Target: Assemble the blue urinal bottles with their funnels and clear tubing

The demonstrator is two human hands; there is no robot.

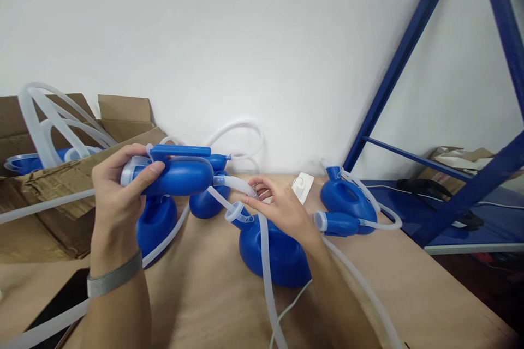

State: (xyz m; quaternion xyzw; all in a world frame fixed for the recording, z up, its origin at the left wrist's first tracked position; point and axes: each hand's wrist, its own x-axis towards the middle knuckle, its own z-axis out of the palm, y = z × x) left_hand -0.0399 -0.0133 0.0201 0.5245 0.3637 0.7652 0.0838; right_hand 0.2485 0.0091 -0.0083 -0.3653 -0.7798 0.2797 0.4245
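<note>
My left hand (123, 180) is closed around a blue plastic urinal head (184, 176) with a clear rim and a blue bar along its top, held level above the table. A translucent tube (237, 184) runs from its narrow end. My right hand (282, 207) has its thumb and fingers closed round that tube a short way along, and the tube bends down below the fingers. Beneath my right hand stands a blue urinal bottle (270, 256) with a clear cap (235, 211) on its slanted neck. My right forearm partly covers it.
Other blue bottles stand at the back (204, 204), left (158, 226) and right (344, 196), with tubes. A cardboard box (45, 218) with tubes sits left, near a black flat object (61, 305). A white card (303, 187) lies behind. A blue metal frame (393, 65) rises at right.
</note>
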